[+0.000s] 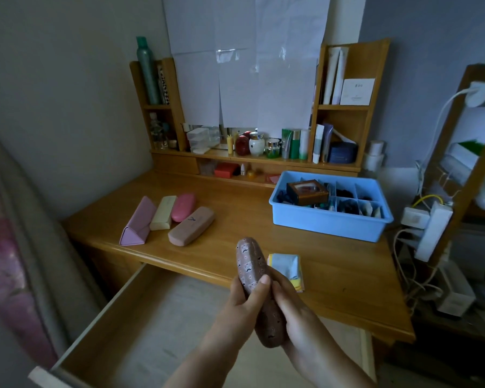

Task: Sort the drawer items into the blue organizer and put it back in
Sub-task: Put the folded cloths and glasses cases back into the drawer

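Both hands gripped a brown patterned hard-shell glasses case (256, 287).
Left hand (244, 301) and right hand (297, 317) clasped its middle; it looked rigid, light, smooth.

Two bare hands, left hand (242, 298) and right hand (294, 317). Both forearms bare, running back from fingers to bottom frame edge. No sleeve edge in shot. Nothing worn on fingers or on wrists behind them. Left thumbnail, at thumb tip, short, plain, unpainted. Other fingertips mostly hidden, nails can't be read.
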Tool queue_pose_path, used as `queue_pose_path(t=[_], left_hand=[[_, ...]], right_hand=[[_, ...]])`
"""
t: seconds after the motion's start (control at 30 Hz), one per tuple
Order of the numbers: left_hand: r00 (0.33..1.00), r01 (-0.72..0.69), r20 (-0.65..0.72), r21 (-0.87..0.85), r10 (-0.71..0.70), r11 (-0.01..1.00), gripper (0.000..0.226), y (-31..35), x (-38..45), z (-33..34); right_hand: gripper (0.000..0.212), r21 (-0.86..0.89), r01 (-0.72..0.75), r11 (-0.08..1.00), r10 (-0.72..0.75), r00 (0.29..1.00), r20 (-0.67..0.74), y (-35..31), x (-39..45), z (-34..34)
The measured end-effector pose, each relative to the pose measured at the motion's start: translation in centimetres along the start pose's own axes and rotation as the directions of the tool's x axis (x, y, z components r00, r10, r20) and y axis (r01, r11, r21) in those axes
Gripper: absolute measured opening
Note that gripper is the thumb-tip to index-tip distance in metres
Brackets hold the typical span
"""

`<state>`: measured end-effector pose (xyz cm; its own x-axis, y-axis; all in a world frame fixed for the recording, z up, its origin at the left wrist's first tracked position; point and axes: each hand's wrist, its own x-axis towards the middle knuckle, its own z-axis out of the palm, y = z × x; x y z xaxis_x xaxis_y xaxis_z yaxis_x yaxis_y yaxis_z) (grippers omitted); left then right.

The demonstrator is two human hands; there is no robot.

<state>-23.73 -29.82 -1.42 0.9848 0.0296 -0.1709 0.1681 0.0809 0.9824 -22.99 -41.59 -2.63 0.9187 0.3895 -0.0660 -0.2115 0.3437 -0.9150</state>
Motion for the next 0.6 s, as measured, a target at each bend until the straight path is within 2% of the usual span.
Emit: queue_pose_path(t=[0.13, 0.27, 0.33, 0.43, 0.53, 0.6], left_hand=[[0.994, -0.093, 0.064, 0.13, 0.085, 0.987, 0.051, 0.3, -0.7, -0.4], [0.984, -0.177, 0.006, 0.126, 0.178, 0.976, 0.047, 0.5, -1.1, -0.5], [0.98, -0.194, -0.011, 0.132, 0.197, 0.972, 0.045, 0.5, -1.3, -0.6], [0.986, -0.169, 0.024, 0.131, 0.167, 0.977, 0.037, 0.4, -1.3, -1.2], [0.99, -0.129, 0.075, 0.113, 0.121, 0.985, 0.044, 0.3, -1.1, -1.8], [0.997, -0.029, 0.069, 0.064, 0.025, 0.998, 0.048, 0.4, -1.0, -2.3]], right_hand=[[0.04, 0.009, 0.007, 1.0, -0.007, 0.999, 0.035, -0.4, -0.5, -0.2], [0.042, -0.051, 0.095, 0.994, -0.096, 0.995, -0.012, -0.5, -0.6, 0.5], [0.044, -0.063, 0.095, 0.994, -0.096, 0.995, -0.024, -0.4, -0.6, 0.8], [0.046, -0.012, 0.026, 1.0, -0.026, 0.999, -0.037, -0.3, -0.7, 0.7], [0.043, 0.074, -0.054, 0.996, 0.058, 0.997, -0.046, -0.4, -0.8, 0.2], [0.045, 0.159, -0.142, 0.977, 0.154, 0.986, -0.069, -0.5, -0.7, -0.4]])
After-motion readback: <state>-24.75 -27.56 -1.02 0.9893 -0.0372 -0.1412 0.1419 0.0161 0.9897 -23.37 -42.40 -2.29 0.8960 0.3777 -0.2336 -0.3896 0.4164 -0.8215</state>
